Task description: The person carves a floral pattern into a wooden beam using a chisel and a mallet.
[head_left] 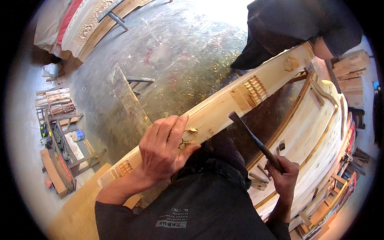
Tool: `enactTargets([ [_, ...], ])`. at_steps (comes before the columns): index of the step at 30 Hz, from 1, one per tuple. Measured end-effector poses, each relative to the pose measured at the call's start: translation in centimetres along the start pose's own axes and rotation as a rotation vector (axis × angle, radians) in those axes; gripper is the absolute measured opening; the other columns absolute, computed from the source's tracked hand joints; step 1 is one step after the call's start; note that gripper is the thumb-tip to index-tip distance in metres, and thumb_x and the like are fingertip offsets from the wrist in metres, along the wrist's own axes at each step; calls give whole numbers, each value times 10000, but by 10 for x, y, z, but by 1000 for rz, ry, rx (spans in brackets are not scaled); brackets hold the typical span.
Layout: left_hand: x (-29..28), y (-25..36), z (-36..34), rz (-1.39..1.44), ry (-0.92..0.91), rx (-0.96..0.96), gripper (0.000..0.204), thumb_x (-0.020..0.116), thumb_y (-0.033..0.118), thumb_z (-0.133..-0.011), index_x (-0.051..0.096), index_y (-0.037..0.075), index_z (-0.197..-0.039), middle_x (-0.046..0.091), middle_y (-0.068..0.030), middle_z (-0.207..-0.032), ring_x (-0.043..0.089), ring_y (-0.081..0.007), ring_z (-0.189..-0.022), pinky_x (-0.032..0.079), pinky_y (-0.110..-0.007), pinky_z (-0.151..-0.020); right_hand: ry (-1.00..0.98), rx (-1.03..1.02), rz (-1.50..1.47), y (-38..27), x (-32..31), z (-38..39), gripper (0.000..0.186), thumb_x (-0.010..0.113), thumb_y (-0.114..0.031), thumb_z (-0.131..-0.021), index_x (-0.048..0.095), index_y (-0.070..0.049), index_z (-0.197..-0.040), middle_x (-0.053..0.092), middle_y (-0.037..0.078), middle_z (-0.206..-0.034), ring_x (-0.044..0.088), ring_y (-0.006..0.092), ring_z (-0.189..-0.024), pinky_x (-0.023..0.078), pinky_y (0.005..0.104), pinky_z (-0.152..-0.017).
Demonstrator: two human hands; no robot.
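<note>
A long pale wooden board (224, 114) runs diagonally across my lap, from lower left to upper right. Rows of scooped carving marks (256, 89) show on its face, with a rounded carved patch towards the far end. My left hand (162, 148) is closed over the board, fingers across its far side and thumb on the near one, beside a small curled shaving (192, 130). In my right hand (284, 176) is a long dark metal tool (256, 140) with a flared tip and a brown handle. Its tip is close to the board's near edge; contact is unclear.
Another person in black (296, 28) bends at the board's far end. A large curved wooden piece (308, 136) stands on the right. Carved panels (86, 28) lean far left, above a rack of wood and tools (66, 136). Shavings litter the floor (176, 68); a narrow bench (130, 96) stands ahead.
</note>
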State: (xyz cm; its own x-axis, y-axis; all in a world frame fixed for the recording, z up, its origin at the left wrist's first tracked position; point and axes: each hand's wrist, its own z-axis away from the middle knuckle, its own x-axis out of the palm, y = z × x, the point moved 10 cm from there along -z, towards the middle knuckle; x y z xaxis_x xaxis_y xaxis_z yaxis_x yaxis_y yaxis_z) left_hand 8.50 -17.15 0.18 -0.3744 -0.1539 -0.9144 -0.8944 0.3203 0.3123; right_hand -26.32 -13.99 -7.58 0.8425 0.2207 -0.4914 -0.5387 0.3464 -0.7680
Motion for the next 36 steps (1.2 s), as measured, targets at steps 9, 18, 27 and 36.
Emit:
enactTargets([
  [9, 2, -2, 16, 64, 26, -50, 239, 843, 83, -810, 704, 70, -1004, 712, -103, -1059, 705, -347, -966, 585, -441, -814, -213, -67, 2, -23, 0, -31, 278, 777, 20, -866, 786, 27, -1144, 777, 85, -781, 700, 102, -650, 535, 256, -605],
  [18, 18, 80, 55, 606, -164, 342, 294, 866, 253, -874, 696, 18, -923, 733, -120, -1010, 745, -284, -955, 651, -404, -909, -275, 91, -144, -7, 3, -28, 333, 725, 65, -879, 763, 52, -1209, 768, 91, -780, 665, 95, -615, 524, 257, -557],
  [27, 22, 55, 52, 349, -51, 146, 362, 851, 268, -917, 745, 14, -1154, 776, -168, -1145, 770, -330, -1089, 644, -450, -957, -177, 107, -311, -7, 1, -11, 349, 678, 39, -864, 696, 77, -1210, 767, 130, -821, 685, 126, -652, 542, 271, -552],
  [36, -27, 82, 50, 356, 78, 614, 208, 687, 138, -970, 755, -22, -1084, 761, -163, -1052, 768, -287, -980, 657, -408, -932, -334, 45, 168, -53, 3, 7, 375, 827, -11, -808, 792, 17, -1180, 790, 110, -804, 695, 105, -660, 550, 274, -639],
])
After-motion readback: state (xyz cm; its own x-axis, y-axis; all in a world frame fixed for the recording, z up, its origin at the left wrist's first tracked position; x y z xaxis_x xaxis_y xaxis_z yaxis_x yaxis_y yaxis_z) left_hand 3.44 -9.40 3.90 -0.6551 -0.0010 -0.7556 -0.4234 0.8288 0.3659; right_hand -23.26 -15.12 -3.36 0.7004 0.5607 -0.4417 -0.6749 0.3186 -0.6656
